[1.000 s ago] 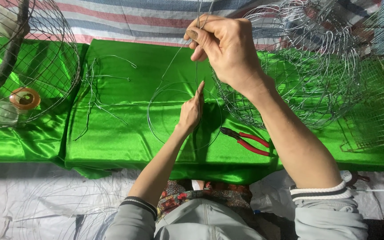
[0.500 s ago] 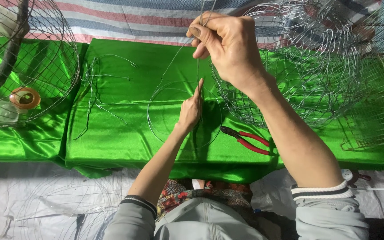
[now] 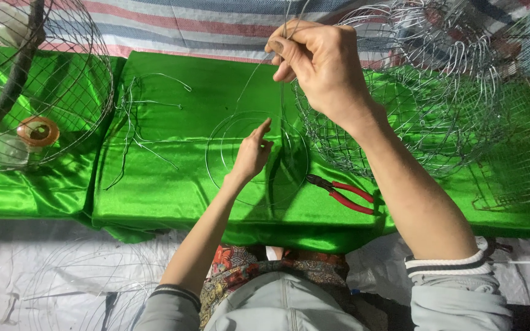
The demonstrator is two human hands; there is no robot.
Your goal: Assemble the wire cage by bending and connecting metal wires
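While the right hand (image 3: 320,67) pinches a thin steel wire (image 3: 249,83) between thumb and forefinger, raised high above the green cloth (image 3: 173,178), the left hand (image 3: 251,156) rests lower down with its fingers loosely extended, the index fingertip pointing up toward that pinch. The left fingers are not closed round anything I can make out; they seem to press or steady the coil of wire (image 3: 228,132) lying flat under the palm (whether a strand runs between them I cannot tell). From the right fingertips the wire slants down and left to the coil, and a further strand runs up out of view above them.

Compared with half a second and a second ago, little has shifted: the right hand sits at nearly the same height with the same pinch, and the left hand has barely moved on the coil. That suggests a slow, careful pull or feed of wire is under way, not a fresh grasp.

Just right of the left fingers lie red-handled pliers (image 3: 345,193), untouched. Beyond the right fingers stands a rounded wire basket frame (image 3: 437,92); far left of both hands a wire-mesh dome (image 3: 81,73) covers an orange tape roll (image 3: 38,132).
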